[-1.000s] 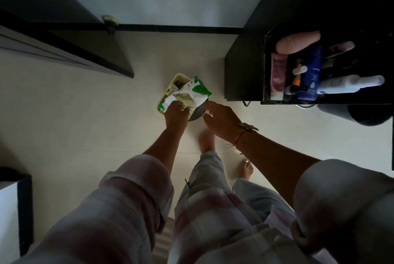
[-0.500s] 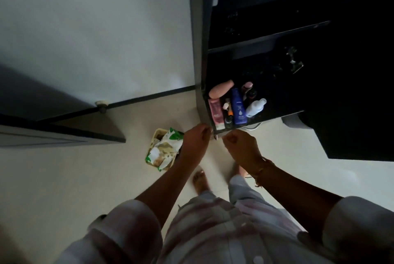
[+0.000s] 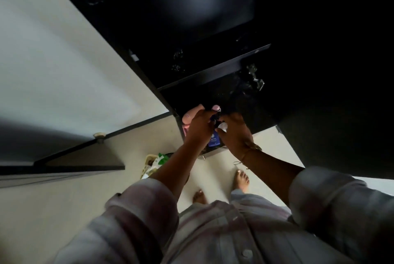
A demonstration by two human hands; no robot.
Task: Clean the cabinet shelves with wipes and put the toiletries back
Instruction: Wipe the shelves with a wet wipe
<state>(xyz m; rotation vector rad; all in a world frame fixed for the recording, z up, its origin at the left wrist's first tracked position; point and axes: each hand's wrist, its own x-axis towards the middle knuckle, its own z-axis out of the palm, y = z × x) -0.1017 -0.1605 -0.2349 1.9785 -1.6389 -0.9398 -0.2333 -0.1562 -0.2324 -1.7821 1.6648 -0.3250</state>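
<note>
Both your hands on the shelf toiletries!
Your left hand [image 3: 200, 129] and right hand [image 3: 235, 133] curl round the blue bottle [image 3: 213, 140]; grip unclear.

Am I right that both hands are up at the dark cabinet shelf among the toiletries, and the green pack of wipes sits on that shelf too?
Not quite. Both the left hand and right hand are at the cabinet shelf around the blue bottle, but the head view shows the green pack of wipes down on the floor.
</note>
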